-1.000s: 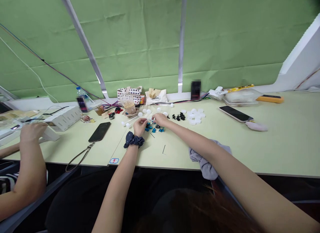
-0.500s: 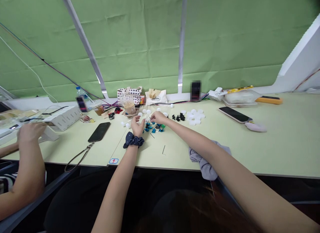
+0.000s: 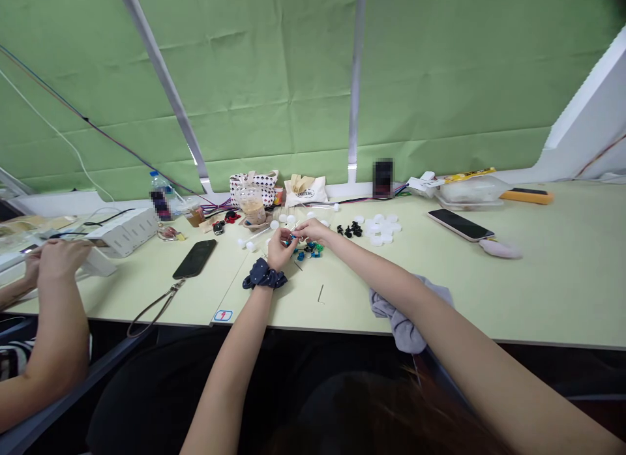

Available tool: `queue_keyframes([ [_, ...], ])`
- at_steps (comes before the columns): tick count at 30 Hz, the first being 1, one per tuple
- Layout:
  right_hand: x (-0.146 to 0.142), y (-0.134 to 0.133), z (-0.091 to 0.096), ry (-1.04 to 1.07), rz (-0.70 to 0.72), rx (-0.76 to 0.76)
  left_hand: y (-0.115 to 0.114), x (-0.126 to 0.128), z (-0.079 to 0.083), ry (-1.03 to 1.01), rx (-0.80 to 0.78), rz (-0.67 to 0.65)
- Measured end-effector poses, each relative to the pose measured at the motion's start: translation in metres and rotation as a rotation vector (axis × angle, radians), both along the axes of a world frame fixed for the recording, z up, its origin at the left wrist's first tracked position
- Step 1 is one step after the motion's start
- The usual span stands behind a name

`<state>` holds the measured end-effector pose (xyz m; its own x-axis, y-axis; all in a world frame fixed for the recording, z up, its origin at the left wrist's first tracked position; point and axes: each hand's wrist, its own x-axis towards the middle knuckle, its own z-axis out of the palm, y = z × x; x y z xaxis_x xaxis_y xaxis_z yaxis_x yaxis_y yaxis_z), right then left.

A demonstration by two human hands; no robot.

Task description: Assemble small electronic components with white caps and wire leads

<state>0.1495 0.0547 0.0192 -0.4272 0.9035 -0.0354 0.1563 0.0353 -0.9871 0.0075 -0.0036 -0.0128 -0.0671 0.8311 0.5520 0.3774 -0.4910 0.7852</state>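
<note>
A small, glossy blue piece (image 3: 294, 236) sits at the meeting fingertips of the two bare hands, raised over the middle of the table. The left hand (image 3: 280, 248) pinches it, thumb and fingers drawn nearly together; a dark navy dotted fabric scrunchie (image 3: 265, 274) rings that wrist. The right hand (image 3: 313, 230) has its fingertips bunched close beside the piece, and whether they grip anything is too small to tell.

Just below the hands lies a loose cluster of small blue and green parts (image 3: 311, 251). Toward the near edge rests a thin L-shaped metal key (image 3: 321, 294). Right of the hands are a group of small black parts (image 3: 349, 229) and a spread of round white caps (image 3: 381, 228).

The surface is a pale cream-green tabletop (image 3: 513, 279), smooth and matte, with a seam left of the wrist. A dark-screened phone (image 3: 194, 259) lies to the left, and a crumpled grey cloth (image 3: 405, 321) droops over the near edge under the right forearm.

Behind, creased green sheeting (image 3: 293, 83) covers the wall between pale metal posts (image 3: 356, 83). At far left, a co-worker's hand (image 3: 63, 256) is near a long white box (image 3: 128, 232).
</note>
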Motion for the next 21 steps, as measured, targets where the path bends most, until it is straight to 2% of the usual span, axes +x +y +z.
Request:
queue_keyframes([
  [3,0.002,-0.001,0.001,0.054,0.024,-0.043,0.004,-0.003,-0.004,-0.094,-0.042,-0.125],
  [6,0.005,-0.001,0.001,0.040,0.045,-0.018,0.007,-0.006,-0.005,-0.171,-0.094,-0.200],
  [11,0.012,-0.003,0.003,-0.143,-0.004,0.165,0.009,-0.009,-0.005,-0.261,-0.158,-0.188],
  [14,0.016,-0.007,0.004,-0.250,0.017,0.292,0.012,-0.011,-0.007,-0.268,-0.147,-0.188],
  [21,0.019,-0.017,0.004,-0.150,0.096,0.322,0.019,-0.015,-0.012,-0.332,-0.187,-0.297],
])
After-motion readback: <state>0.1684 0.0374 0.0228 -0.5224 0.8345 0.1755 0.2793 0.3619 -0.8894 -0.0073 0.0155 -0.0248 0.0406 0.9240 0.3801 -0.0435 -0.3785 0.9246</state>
